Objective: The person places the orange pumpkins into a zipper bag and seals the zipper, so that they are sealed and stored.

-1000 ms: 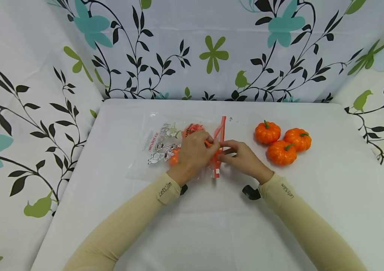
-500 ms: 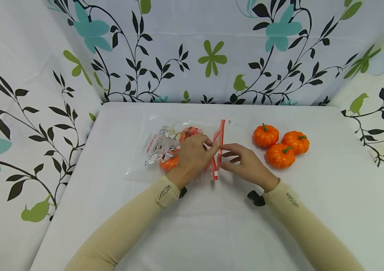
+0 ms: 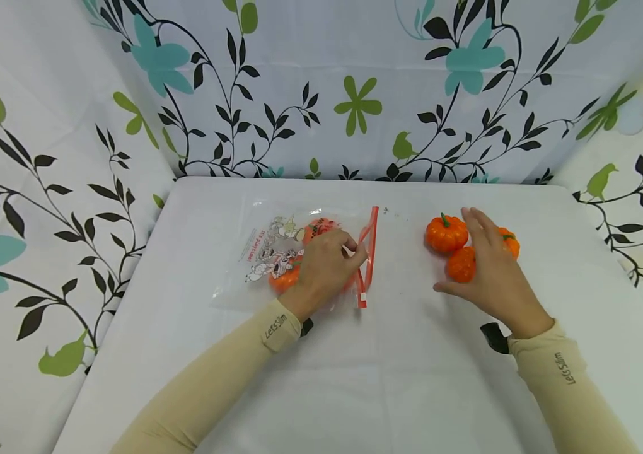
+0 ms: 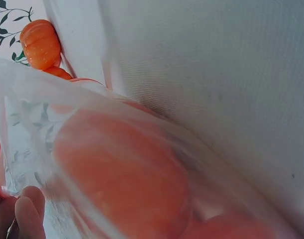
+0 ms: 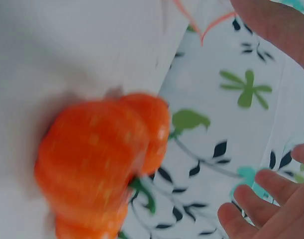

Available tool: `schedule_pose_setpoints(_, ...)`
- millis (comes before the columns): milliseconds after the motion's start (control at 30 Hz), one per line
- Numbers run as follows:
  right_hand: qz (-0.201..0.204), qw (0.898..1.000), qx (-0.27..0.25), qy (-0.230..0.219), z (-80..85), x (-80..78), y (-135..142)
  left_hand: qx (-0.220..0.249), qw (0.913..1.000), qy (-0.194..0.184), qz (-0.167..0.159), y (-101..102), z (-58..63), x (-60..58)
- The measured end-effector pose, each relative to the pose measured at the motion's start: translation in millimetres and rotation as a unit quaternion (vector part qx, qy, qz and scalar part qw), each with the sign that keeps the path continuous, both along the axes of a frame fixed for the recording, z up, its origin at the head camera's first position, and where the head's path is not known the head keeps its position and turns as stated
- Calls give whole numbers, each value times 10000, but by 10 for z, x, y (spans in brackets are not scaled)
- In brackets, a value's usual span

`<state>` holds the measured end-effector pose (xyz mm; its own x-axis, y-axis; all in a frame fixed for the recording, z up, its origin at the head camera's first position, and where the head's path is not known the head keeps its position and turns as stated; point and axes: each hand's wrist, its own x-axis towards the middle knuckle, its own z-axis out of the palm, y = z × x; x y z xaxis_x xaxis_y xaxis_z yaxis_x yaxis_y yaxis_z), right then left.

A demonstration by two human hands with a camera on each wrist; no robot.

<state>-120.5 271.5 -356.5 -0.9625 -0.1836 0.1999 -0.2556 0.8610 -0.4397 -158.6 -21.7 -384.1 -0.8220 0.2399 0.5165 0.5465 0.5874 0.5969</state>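
My left hand (image 3: 326,270) pinches the upper edge of a clear zip bag (image 3: 253,287) near its red zip strip (image 3: 371,252). Inside the bag are small orange pumpkins, one (image 3: 284,277) showing beside the hand and another (image 4: 122,174) close up through the plastic in the left wrist view. Three more pumpkins stand loose at the right, with green stems. Over them my right hand (image 3: 494,277) spreads its fingers and thumb, holding nothing. It partly covers the front pumpkin (image 3: 461,265) and the right one (image 3: 509,241); the left one (image 3: 446,234) shows whole.
The white table (image 3: 321,378) runs back to a patterned curtain (image 3: 299,75) with leaves, birds and flowers. Another such curtain (image 3: 43,189) hangs along the left side. Tiny dark specks lie near the top of the bag's zip strip.
My right hand has left the bag's zip edge and moved right, opening out over the loose pumpkins. My left hand keeps its pinch on the bag in nearly the same place.
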Motion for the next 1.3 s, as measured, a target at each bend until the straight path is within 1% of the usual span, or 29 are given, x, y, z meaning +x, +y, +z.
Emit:
schedule_pose_setpoints(100,-369,9991,-178,-69,-6,66,203,-7,10000,-27,3,0,2,14)
schedule_pose_setpoints(200,-729,9963,-279,-347,-23,162,381,-53,10000,-76,-12,13,-2,27)
schedule_pose_setpoints(267,-899,9940,-283,-547,-44,227,478,-107,9999,-90,-29,28,-9,31)
schedule_pose_setpoints(433,-1099,9891,-232,-947,-117,339,638,-172,9998,-26,-67,53,-43,40)
schedule_pose_setpoints(600,-1235,9850,-176,-1193,-191,375,717,-175,9998,46,-27,44,-60,42)
schedule_pose_setpoints(833,-1291,9812,-394,-1376,-301,350,724,-195,9998,61,4,24,-43,43)
schedule_pose_setpoints(1067,-1224,9783,-580,-1566,-402,245,671,-209,9997,80,59,-5,-18,56)
schedule_pose_setpoints(1300,-1170,9751,-748,-1726,-459,150,582,-248,9996,67,94,-30,-2,55)
